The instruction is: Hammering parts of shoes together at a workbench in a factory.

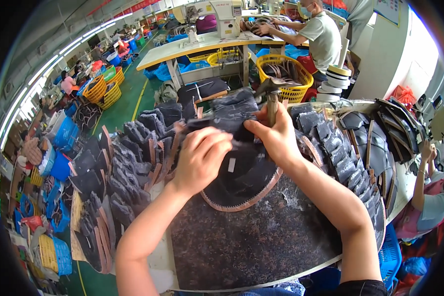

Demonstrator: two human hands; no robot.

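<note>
A black curved piece [249, 172] with a tan, stitched rim lies on the dark, worn work board [246, 237] in front of me. My left hand [202, 158] is at its upper left, fingers curled and pinched at the dark material, slightly blurred. My right hand [276, 130] is closed round the handle of a hammer [272, 109], whose metal head points up and away. The right thumb reaches toward the folded upper part of the black piece. A small white label shows on the piece below my hands.
Stacked black pieces with tan edging [138, 143] fan out on the left, and another row [340, 153] on the right. Beyond stand a sewing machine table [182, 52], yellow baskets [293, 91] and a masked person [323, 39]. Another person's arms [422, 172] show at far right.
</note>
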